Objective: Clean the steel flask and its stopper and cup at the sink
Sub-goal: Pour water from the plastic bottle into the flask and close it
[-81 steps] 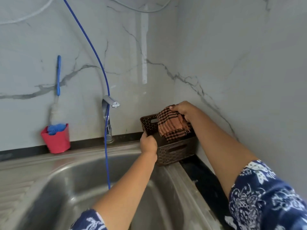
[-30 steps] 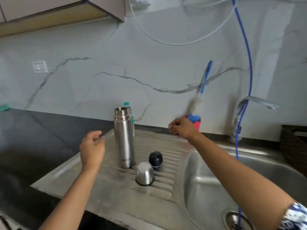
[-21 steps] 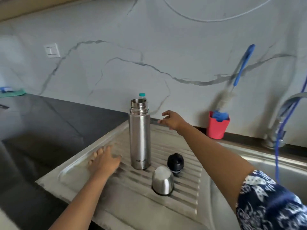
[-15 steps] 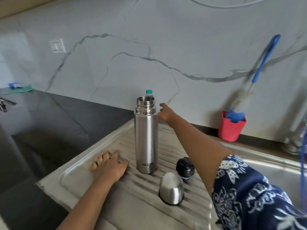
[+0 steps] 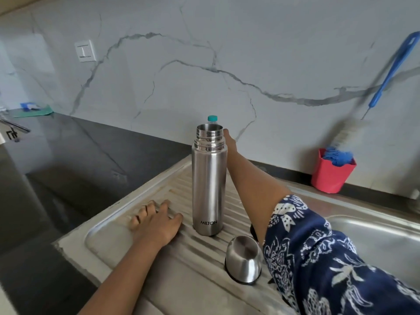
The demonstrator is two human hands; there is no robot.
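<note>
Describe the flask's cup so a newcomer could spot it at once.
Start at the ribbed steel drainboard left of the sink basin. The tall open flask stands upright on it; the cup sits nearer the camera, right of the flask's base. It is the only short, rounded steel piece, mouth down.

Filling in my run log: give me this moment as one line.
flask upright, uncapped, on drainboard | cup inverted beside it | left hand flat on drainboard | right hand behind flask, fingers hidden
</note>
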